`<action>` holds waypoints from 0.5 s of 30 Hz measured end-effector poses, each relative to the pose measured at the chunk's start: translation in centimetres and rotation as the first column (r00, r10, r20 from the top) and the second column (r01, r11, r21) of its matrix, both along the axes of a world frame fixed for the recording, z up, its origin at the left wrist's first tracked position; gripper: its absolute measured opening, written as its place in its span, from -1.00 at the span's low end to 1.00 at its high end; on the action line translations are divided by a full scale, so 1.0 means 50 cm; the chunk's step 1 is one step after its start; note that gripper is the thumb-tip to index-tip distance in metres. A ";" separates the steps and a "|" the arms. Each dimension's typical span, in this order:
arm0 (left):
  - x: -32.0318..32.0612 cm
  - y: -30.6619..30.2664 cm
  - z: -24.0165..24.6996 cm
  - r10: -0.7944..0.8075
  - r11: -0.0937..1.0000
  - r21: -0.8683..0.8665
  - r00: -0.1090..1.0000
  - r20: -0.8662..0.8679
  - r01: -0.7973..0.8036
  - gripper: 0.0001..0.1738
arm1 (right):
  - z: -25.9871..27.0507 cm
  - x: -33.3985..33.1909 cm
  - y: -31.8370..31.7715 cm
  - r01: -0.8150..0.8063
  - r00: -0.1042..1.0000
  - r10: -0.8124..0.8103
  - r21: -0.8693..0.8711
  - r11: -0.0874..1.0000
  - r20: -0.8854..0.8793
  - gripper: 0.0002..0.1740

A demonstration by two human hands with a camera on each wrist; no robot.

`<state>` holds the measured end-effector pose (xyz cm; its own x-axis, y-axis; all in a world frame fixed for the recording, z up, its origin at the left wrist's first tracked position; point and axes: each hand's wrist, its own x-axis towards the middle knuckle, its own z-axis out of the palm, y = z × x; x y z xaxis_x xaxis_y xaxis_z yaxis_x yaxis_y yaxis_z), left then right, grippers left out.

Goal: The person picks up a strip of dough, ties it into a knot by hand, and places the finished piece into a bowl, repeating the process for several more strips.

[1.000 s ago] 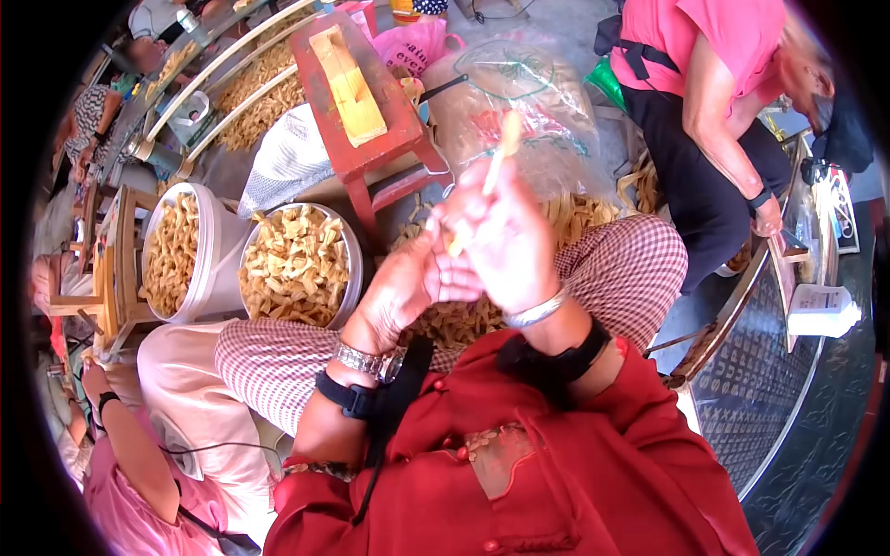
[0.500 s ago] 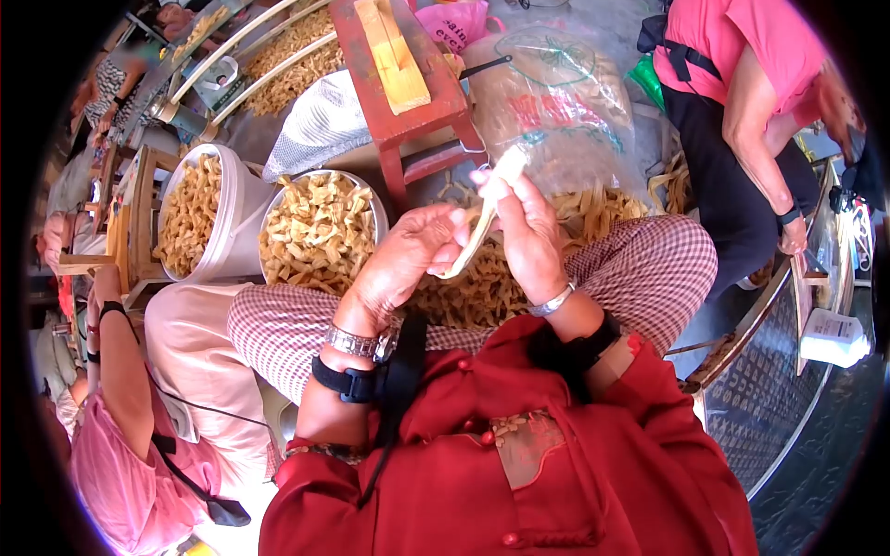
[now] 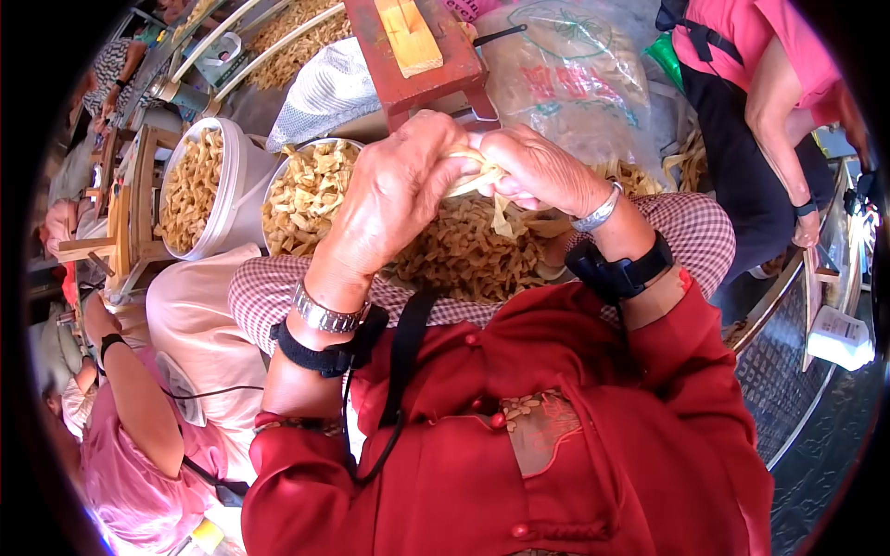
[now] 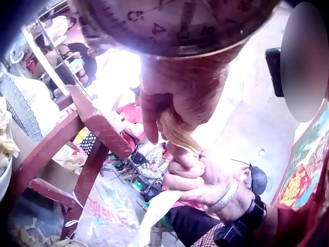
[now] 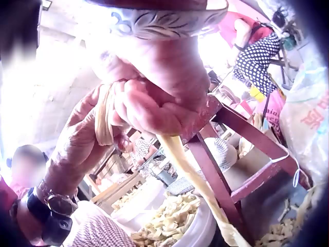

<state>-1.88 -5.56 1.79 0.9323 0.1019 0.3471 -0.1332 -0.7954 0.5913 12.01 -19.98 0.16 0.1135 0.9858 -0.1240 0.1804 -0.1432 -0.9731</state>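
Note:
A pale yellow strip (image 3: 477, 176), soft and flat like tofu skin, is bunched between both hands above the lap. My left hand (image 3: 399, 181) pinches one part of it, back of the hand upward. Close against its fingertips, my right hand (image 3: 542, 171) grips the strip in curled fingers. In the right wrist view the strip (image 5: 106, 116) bends in a loop by the left fingers, and a long tail (image 5: 190, 170) hangs below the right fist. Beneath the hands lies a heap of knotted strips (image 3: 464, 246) on the lap.
Two white buckets (image 3: 243, 181) of knotted pieces stand to the left. Ahead is a red stool (image 3: 408, 88) bearing a yellow wooden block (image 3: 408, 42). A clear plastic bag (image 3: 570, 93) lies beyond the lap. People in pink sit at both sides, one by a white jug (image 3: 839, 335).
The strip was stretched out between the fingertips half a second ago; now it is looped and bunched. Both hands have closed together and turned backs upward. The head view has shifted slightly.

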 end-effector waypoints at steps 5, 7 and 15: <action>0.010 0.004 -0.032 -0.036 0.491 -0.871 0.999 -0.005 0.013 -0.88 | -0.005 -0.021 0.003 0.215 0.971 -0.195 0.145 0.966 -0.141 -0.60; 0.011 -0.008 -0.015 -0.052 0.155 -0.988 0.999 0.007 0.015 -0.85 | 0.007 -0.027 0.001 0.233 0.969 -0.214 0.166 0.958 -0.123 -0.60; 0.011 -0.027 -0.010 0.003 0.901 -0.432 0.997 0.074 0.029 -0.67 | -0.018 -0.036 0.002 0.374 0.907 -0.314 0.193 0.907 -0.281 -0.64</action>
<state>-1.33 -6.91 1.30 0.9092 0.2450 0.3366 -0.1960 -0.4614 0.8653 10.21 -19.86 -0.76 0.4473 0.8934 0.0417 -0.0794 0.0861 -0.9931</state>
